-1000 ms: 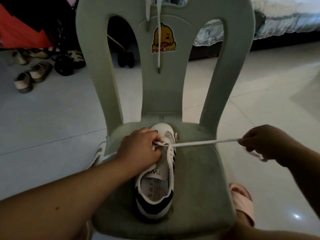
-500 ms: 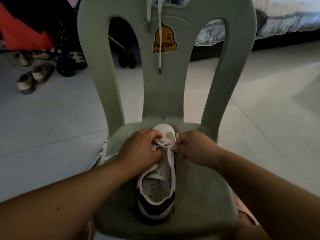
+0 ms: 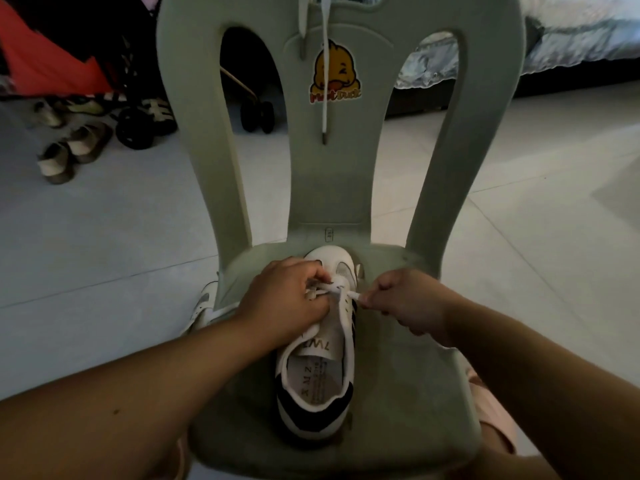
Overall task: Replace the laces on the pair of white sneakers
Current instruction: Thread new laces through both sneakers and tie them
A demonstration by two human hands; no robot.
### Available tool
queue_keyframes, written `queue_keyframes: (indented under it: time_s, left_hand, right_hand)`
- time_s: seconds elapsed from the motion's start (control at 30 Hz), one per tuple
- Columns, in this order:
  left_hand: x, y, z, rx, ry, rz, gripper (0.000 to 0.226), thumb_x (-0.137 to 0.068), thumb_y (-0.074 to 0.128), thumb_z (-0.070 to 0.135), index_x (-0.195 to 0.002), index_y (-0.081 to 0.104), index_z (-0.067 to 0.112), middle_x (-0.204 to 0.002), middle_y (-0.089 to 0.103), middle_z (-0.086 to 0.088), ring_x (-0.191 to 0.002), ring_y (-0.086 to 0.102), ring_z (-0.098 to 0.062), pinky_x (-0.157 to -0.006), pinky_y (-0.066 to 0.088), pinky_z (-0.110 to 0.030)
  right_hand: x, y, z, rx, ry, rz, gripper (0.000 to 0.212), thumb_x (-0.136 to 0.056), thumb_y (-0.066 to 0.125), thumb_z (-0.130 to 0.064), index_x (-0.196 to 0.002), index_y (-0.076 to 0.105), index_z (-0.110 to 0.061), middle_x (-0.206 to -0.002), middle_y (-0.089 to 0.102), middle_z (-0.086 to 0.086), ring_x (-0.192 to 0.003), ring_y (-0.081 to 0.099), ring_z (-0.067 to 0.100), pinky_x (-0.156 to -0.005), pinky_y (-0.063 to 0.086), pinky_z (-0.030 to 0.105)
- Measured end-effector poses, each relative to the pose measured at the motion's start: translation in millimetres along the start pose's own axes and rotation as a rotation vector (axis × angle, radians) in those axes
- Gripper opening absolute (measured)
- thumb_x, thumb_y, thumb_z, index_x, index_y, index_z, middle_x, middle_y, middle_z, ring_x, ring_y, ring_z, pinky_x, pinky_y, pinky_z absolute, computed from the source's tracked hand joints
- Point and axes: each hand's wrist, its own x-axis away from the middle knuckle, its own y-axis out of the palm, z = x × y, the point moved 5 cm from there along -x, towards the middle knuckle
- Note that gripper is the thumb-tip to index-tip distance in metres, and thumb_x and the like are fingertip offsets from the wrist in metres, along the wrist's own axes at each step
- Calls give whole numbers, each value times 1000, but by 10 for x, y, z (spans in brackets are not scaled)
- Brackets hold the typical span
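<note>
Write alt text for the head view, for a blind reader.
A left hand and a right hand pinch a white lace at the front eyelets of a white sneaker, which sits on a grey-green plastic chair, toe toward the backrest. A second lace hangs down the backrest.

Light: dim, cool, indoor. Pale glossy tiled floor [image 3: 536, 188] was brightest at right; upper left corner was near black. Edges bowed by wide-angle lens.

chair [image 3: 398, 375] 1 | sneakers [image 3: 317, 375] 2 (second sneaker [image 3: 204, 303] partly hidden) | left hand [image 3: 287, 296], right hand [image 3: 405, 299]: 2
</note>
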Motion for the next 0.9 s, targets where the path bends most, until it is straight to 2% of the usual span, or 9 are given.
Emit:
queue_keyframes:
  time_s: [0.17,0.27,0.33,0.43,0.53,0.6,0.7,0.8,0.9]
  left_hand:
    - [11,-25,115,-168,126,60,28,-87,60,37,-114,66,36,-128,58,13,-118,47,-10,-101,28,-30]
    - [-23,-32,191,-309,189,32,27,-91,52,42,-113,66,36,-127,58,15,-119,47,-11,-107,17,-36]
    - [-48,-38,228,-379,253,33,24,-90,52,39,-105,69,32,-122,62,12,-117,52,-16,-111,13,-43]
    - [-75,-44,263,-436,292,7,21,-89,53,39,-100,70,31,-119,63,12,-114,53,-16,-112,8,-45]
    - [-110,-50,254,-422,298,3,20,-88,55,40,-96,70,30,-116,64,12,-110,55,-17,-112,9,-44]
    - [-116,-32,249,-449,318,7,20,-87,53,40,-92,69,29,-109,67,10,-105,58,-16,-111,12,-47]
    - [-127,6,227,-483,317,-25,23,-89,50,41,-91,69,29,-105,67,10,-102,58,-14,-112,13,-48]
    - [-137,-3,228,-432,264,-56,22,-90,50,43,-93,68,31,-106,65,12,-103,55,-10,-112,15,-44]
    - [-106,-98,251,-280,156,-39,16,-84,59,47,-94,63,34,-101,58,12,-93,53,-10,-96,41,-38]
  right_hand:
    - [-44,74,-150,217,-196,136,11,-89,62,-38,-90,68,-29,-85,65,-12,-80,60,5,-70,48,21]
    - [-41,102,-285,495,-296,171,17,-95,51,-33,-98,66,-25,-89,61,-6,-78,56,9,-68,43,23]
    - [-57,112,-322,526,-306,152,19,-95,47,-28,-95,64,-19,-86,61,-2,-75,55,14,-63,40,25]
    - [-121,126,-211,178,-96,64,22,-93,47,-21,-88,63,-7,-75,57,5,-58,48,16,-48,35,25]
    - [-110,224,-45,-471,264,-111,18,-90,50,-16,-72,55,-13,-55,44,0,-39,28,9,-37,18,17]
    - [-98,268,14,-677,378,-201,24,-89,50,-15,-66,52,-17,-51,42,-4,-39,25,7,-36,15,15]
    - [-62,241,12,-636,330,-190,21,-91,53,-19,-71,57,-15,-54,46,-3,-41,29,7,-36,20,17]
    - [-32,88,-22,-261,123,-18,26,-94,55,-30,-80,63,-10,-62,51,0,-45,36,9,-41,31,21]
    - [42,-30,-56,-215,36,69,26,-96,51,-29,-92,67,-8,-66,48,2,-49,36,11,-44,32,23]
